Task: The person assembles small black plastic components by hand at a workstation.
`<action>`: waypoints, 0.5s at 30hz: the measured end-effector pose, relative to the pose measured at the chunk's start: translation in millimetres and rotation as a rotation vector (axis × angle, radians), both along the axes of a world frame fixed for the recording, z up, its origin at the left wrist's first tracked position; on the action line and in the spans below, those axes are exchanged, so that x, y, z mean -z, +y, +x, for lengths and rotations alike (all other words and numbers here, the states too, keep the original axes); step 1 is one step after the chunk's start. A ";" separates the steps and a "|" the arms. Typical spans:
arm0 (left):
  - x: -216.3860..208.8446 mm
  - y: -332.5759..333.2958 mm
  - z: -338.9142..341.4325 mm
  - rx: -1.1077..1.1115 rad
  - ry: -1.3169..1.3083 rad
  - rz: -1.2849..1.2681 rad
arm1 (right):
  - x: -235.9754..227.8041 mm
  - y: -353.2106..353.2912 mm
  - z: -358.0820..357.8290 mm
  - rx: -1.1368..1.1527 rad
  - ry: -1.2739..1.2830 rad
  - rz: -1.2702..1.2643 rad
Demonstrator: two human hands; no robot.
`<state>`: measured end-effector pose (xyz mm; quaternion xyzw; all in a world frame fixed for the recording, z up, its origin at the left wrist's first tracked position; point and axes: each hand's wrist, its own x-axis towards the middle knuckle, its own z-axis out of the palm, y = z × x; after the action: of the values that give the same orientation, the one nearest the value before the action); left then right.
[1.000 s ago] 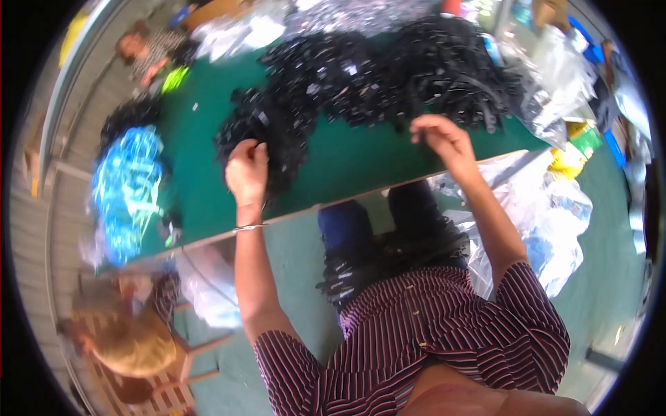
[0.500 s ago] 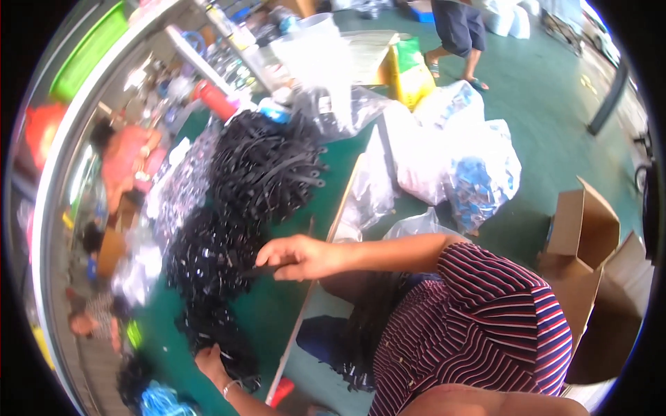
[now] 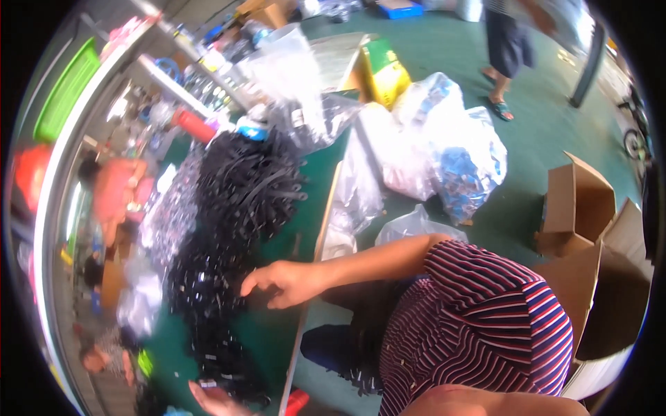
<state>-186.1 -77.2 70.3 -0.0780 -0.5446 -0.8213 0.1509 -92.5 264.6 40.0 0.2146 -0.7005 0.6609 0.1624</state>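
Observation:
A long heap of black strips [image 3: 243, 187] with small shiny bits among them lies along the green table [image 3: 277, 340]. My right hand [image 3: 284, 283] reaches over the near side of the heap, its thumb and index finger apart. Nothing shows between those fingers. Close to the lower picture edge, my left hand [image 3: 210, 398] is beside the thinner end of the heap with fingers stretched out, slightly blurred. Whether it touches a strip there I cannot tell. More black strips [image 3: 357, 378] hang or lie by my lap, partly hidden by the striped shirt.
Clear plastic bags [image 3: 472, 166] with white and blue contents stand on the floor past the table edge. Open cardboard boxes [image 3: 579, 208] are at the right. Behind the heap lies a shiny, pale pile [image 3: 170, 215]. Other people sit at far left; a person [image 3: 506, 55] walks behind.
My right hand has moved slightly left and down and its fingers have spread. My left hand has shifted down and opened from a pinch at the black strips. The person behind has walked right.

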 end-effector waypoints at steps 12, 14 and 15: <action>42.0 30.7 25.2 -0.194 0.203 -0.470 | 26.2 -77.4 -31.1 -0.468 -0.561 -0.212; 58.8 29.3 28.3 -0.185 0.242 -0.529 | 38.6 -96.4 -43.5 -0.501 -0.630 -0.270; 63.4 30.9 29.7 -0.189 0.297 -0.581 | 42.5 -105.6 -48.4 -0.522 -0.638 -0.263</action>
<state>-156.4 -46.3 6.9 -0.1857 -0.7327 -0.5940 0.2755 -140.9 159.0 -2.5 0.1469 -0.5477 0.7967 -0.2092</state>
